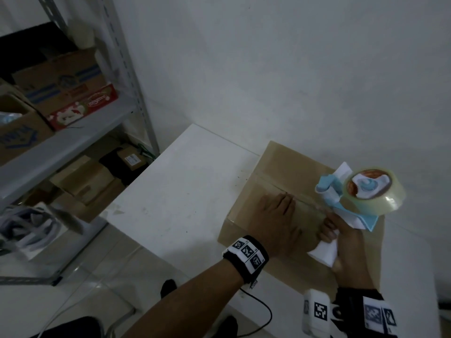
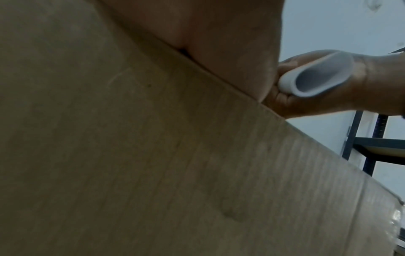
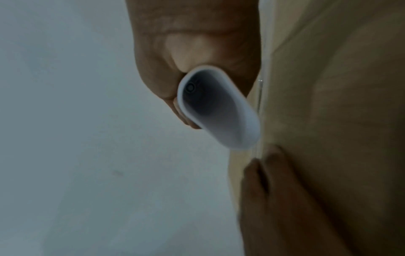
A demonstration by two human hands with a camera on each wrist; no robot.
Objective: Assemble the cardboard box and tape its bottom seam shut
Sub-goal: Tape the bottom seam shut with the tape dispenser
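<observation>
Your left hand (image 1: pixel 278 224) is pressing flat, fingers (image 1: pixel 284 203) released, on the cardboard box (image 1: pixel 288 167), just at 9 o'clock of its seam. Your right hand (image 1: pixel 346 250) is clenching the tape dispenser (image 1: pixel 366 191) handle. The brown box is lying on the white desk (image 1: pixel 183 191); a shelf rack (image 1: pixel 73 142) is standing at 10 o'clock.

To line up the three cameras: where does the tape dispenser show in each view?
Head: tape dispenser right of centre, over the cardboard box, gripped by the right hand.
Left wrist: only its hollow white handle end, upper right.
Right wrist: the same handle end, centre.
Shared landmark: the left hand flat on the box.
</observation>
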